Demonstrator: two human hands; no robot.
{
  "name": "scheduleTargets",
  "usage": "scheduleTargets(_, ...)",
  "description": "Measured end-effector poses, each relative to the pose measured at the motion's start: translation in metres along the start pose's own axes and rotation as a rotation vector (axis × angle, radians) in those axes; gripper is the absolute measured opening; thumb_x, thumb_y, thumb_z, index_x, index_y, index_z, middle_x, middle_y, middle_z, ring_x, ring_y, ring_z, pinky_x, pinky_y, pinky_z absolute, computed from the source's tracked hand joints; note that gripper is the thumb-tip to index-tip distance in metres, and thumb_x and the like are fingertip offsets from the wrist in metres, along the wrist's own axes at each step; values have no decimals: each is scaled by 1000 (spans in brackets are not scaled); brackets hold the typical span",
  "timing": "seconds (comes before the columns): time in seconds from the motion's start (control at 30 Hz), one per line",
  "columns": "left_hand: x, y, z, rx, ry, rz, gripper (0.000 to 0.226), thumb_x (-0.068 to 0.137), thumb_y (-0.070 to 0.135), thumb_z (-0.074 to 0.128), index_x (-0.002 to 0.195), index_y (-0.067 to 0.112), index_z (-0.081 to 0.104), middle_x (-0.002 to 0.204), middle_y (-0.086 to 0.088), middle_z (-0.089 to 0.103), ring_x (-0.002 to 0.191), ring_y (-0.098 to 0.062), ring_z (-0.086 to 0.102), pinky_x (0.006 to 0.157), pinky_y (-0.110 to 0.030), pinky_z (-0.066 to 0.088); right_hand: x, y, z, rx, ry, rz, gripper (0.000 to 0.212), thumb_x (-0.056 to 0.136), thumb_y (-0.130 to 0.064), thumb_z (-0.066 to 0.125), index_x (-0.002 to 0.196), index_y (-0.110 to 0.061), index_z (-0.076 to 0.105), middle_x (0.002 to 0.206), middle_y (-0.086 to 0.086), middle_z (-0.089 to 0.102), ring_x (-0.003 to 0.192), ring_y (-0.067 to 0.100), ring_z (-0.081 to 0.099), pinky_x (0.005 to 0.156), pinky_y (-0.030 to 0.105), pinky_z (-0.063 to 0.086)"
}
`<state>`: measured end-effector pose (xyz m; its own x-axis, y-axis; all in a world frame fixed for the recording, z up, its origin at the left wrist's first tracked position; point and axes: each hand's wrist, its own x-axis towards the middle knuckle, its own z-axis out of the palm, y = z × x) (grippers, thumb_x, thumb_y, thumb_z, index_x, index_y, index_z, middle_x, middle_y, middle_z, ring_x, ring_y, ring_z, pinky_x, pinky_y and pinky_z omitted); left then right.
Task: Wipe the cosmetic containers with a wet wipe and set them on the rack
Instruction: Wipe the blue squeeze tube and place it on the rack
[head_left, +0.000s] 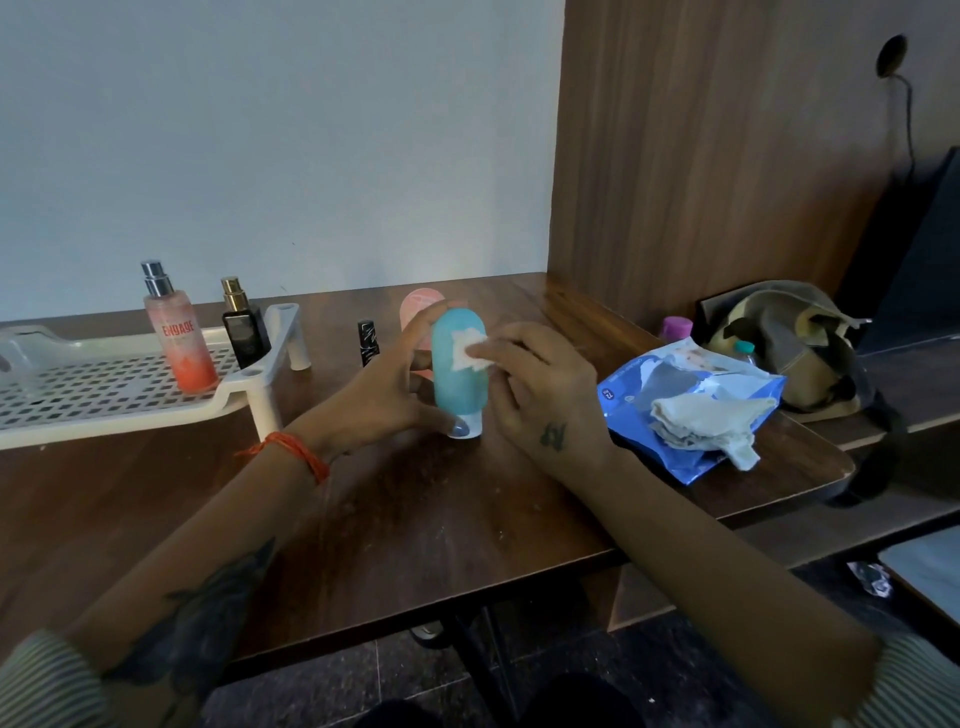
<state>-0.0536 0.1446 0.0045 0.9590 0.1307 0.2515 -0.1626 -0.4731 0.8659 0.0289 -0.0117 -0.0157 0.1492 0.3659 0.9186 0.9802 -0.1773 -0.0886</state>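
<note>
At far left, rack (104, 387): white plastic, perforated deck, tubular legs; carries two bottles.
Mist bottle (179, 332): clear, pink-to-orange fill, silver sprayer, upright on rack.
Dark perfume bottle (244, 325): squarish glass, gold sprayer, just beside mist bottle on rack.
Black tube (368, 340): small, patterned, upright on surface (415, 519), not yet on rack.
Pink container (418, 306): rounded, mostly hidden behind teal bottle.
Left hand (384, 389): grip clamped on teal bottle, fingers over the top, thumb at the white cap below.
Teal bottle (460, 369): soft-looking matte squeeze shape, rounded end up, cap down, touching or just above surface; cannot tell which.
Wet wipe (470, 351): small white crumpled piece, pressed on bottle's upper front.
Right hand (540, 384): grip pinched together on wet wipe.
Step in hand: wiping teal bottle; judged best done by steadying firmly at both ends, rotating body under wipe, covering back, shoulder and cap seam, avoiding squeeze that could pop cap.
Wipes pack (696, 415): glossy blue film, torn open, used crumpled wipes on top.
Bag (800, 343): olive camouflage cloth, slumped at far right.
</note>
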Motion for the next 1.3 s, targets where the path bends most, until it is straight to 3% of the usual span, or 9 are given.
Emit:
scheduleTargets(0.1,1,1,-1,-4,-14,4,108,63,-10,77,144,32,18,115,-1,59,99,-15,64,79,-27,56,-1,-7,3,28,-107,-98,20,79,-5,58,94,-3,70,90,12,66,83,22,61,78,24,47)
scheduleTargets(0.27,-2,2,1,18,7,32,106,61,-10,80,133,48,26,111,-13,60,91,-27,66,74,-32,58,-3,-2,-1,91,-267,-104,14,67,-1,66,78,-5,74,75,8,64,66,22,61,56,30,53)
scheduleTargets(0.37,-2,3,2,15,20,34,105,61,-10,80,128,52,28,114,-11,58,86,-22,67,70,-27,57,-3,2,-3,87,-207,-21,8,66,-5,67,68,-9,74,67,5,65,58,20,60,48,34,51)
scheduleTargets(0.47,-1,2,1,1,8,21,108,60,-12,79,138,40,26,114,-12,59,86,-19,66,68,-23,54,-2,2,-2,22,-23,36,16,74,-7,60,81,-7,74,76,10,66,67,23,61,56,34,53)
scheduleTargets(0.6,-1,2,1,-27,-19,13,110,62,-14,76,144,30,19,115,-8,58,92,-17,66,72,-25,55,-2,-5,4,11,-98,-77,19,77,-4,62,93,-5,72,89,12,64,82,23,61,76,24,47)
scheduleTargets(0.83,-2,2,2,2,1,34,110,57,-11,81,136,43,27,114,-11,57,92,-25,65,69,-29,57,-4,-1,-3,142,-271,9,16,70,-10,61,73,-12,76,71,2,68,64,18,63,60,23,53)
scheduleTargets(1.03,-1,2,0,16,-18,25,108,61,-10,80,139,41,24,117,-11,57,91,-21,66,71,-23,54,3,10,-2,81,86,182,15,76,-4,63,85,-10,74,83,5,68,72,15,63,64,25,53)
scheduleTargets(1.17,-1,3,1,6,-17,26,107,61,-10,80,139,39,25,121,-5,55,96,-20,64,74,-24,55,2,7,3,123,-11,177,16,78,-4,62,90,-7,71,91,5,69,82,12,63,74,15,48)
scheduleTargets(1.3,-1,1,0,5,-12,28,110,56,-3,83,137,45,26,119,-7,56,93,-22,65,73,-27,56,-2,12,-2,229,-219,302,15,69,-1,71,76,-13,68,78,0,69,71,12,64,65,23,53)
